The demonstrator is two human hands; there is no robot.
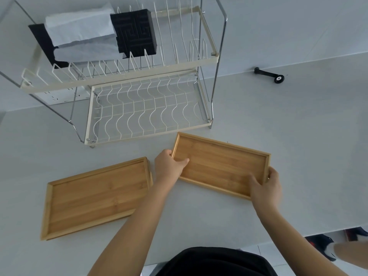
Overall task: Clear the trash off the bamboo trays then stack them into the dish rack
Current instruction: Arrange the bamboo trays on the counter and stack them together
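With the left hand [169, 163] and right hand [265, 185] clamped on opposite ends, the bamboo tray [221, 165] should be lifted level toward the dish rack [147, 108].

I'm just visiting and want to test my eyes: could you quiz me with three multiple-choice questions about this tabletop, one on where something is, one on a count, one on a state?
1. Where is the dish rack?
A. Beyond the trays
B. Under the table
C. On the floor

2. How many trays lie at the left, away from the hands?
A. None
B. Five
C. Two, stacked

3. How is the right tray held?
A. Untouched
B. Gripped at both short ends
C. Pinned under an elbow

Answers:
1 A: the rack stands farther along the table.
2 C: the left stack shows a second rim beneath the top one.
3 B: the left hand and right hand clasp its ends.
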